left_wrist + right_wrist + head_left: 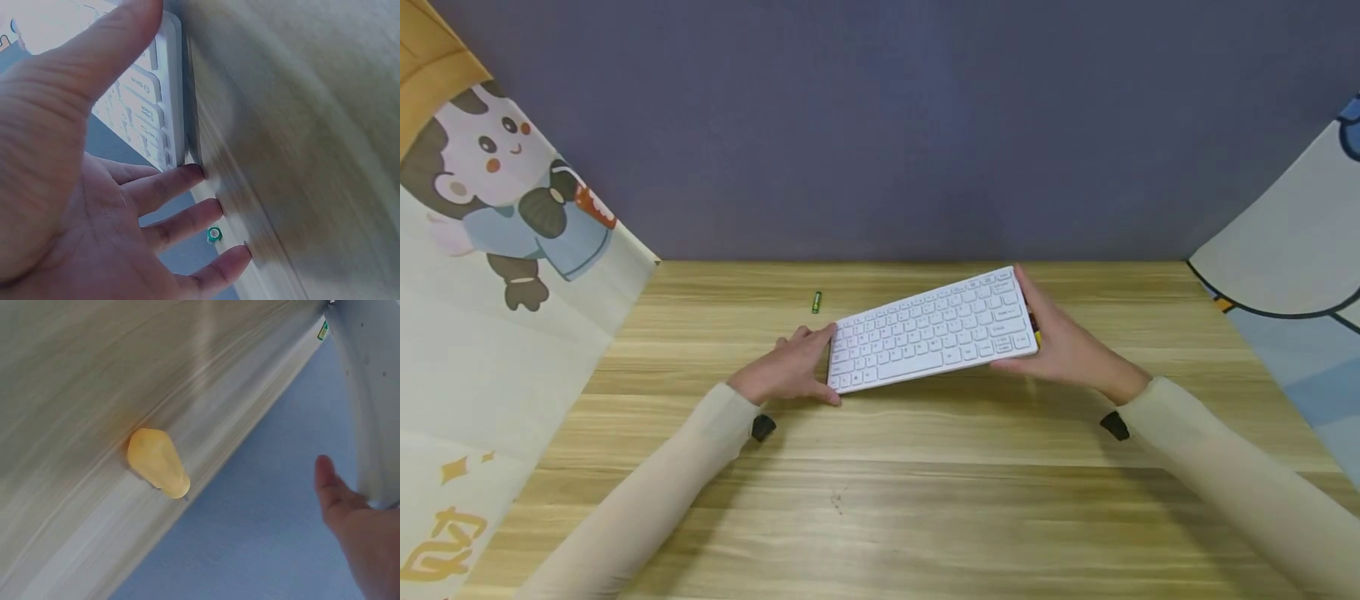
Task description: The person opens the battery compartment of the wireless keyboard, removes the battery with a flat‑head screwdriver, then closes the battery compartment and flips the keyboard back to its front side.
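A white keyboard (pixel 932 329) is held at a slant by both hands, its right end raised over the wooden table. My left hand (pixel 790 367) spans the left end, thumb at the near corner and index finger at the far one; in the left wrist view its other fingers spread toward the tabletop. My right hand (pixel 1060 337) grips the right end. The keyboard's pale underside (pixel 375 394) faces the right wrist camera. Behind the right end lies a yellow, rounded, pear-shaped object (pixel 156 461), mostly hidden by the keyboard in the head view.
A small green battery (pixel 817 302) lies on the wooden table (pixel 880 492) beyond the left hand. A dark blue-grey panel (pixel 895 133) rises along the far edge. Cartoon-printed panels (pixel 535 225) stand at the left and right sides.
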